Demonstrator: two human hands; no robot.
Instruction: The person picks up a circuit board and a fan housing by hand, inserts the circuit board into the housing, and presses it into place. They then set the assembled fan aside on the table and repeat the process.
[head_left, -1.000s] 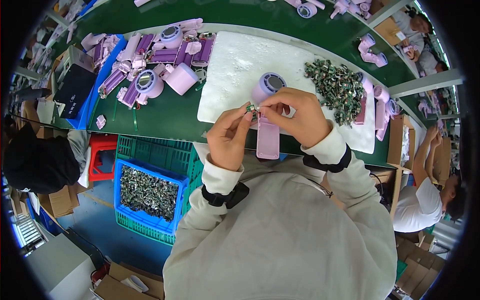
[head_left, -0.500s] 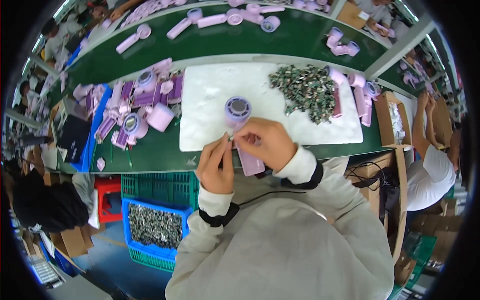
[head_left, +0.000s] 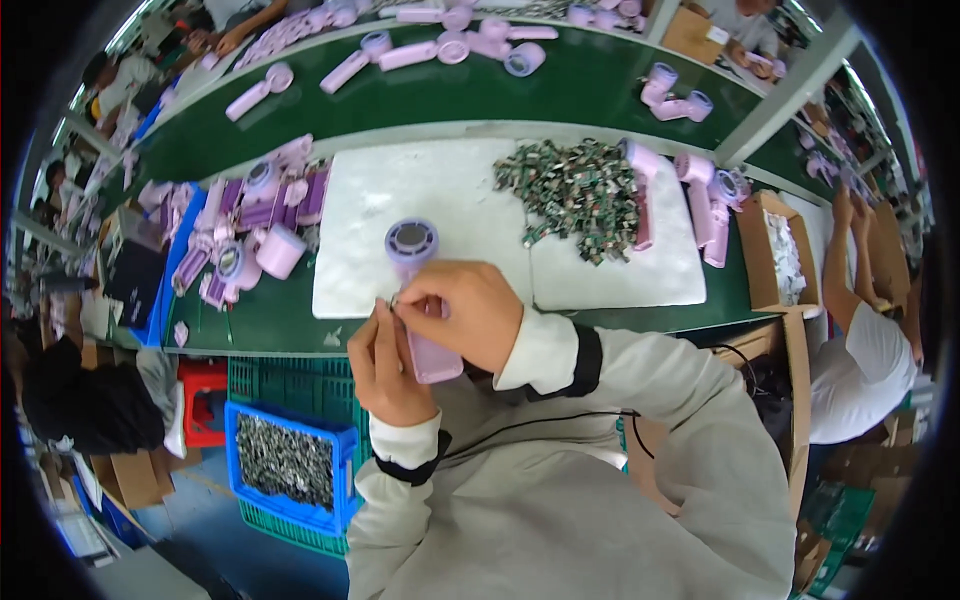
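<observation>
A lilac handheld fan (head_left: 412, 240) lies on the front edge of the white foam sheet, its round head away from me. Its handle (head_left: 437, 362) points toward me, partly covered by my right hand. My left hand (head_left: 393, 370) is closed in a pinch beside the handle. My right hand (head_left: 465, 315) reaches over the handle, its fingertips pressed together against those of the left. Between the fingertips sits a tiny greenish piece (head_left: 394, 301), like a small circuit board; the fingers hide most of it. A pile of small green circuit boards (head_left: 580, 195) is spread on the foam, right of my hands.
The foam sheet (head_left: 365, 190) rests on a green bench. Lilac fan parts (head_left: 235, 225) crowd its left, more fans (head_left: 705, 200) its right, beside a cardboard box (head_left: 775, 250). A blue crate (head_left: 290, 465) of small parts stands below left. Fans lie on the green belt (head_left: 560, 90) beyond; co-workers sit around.
The whole view has shifted, so the bench and hands appear further left. Both hands stay pinched together over the fan handle; my right hand has turned further across it.
</observation>
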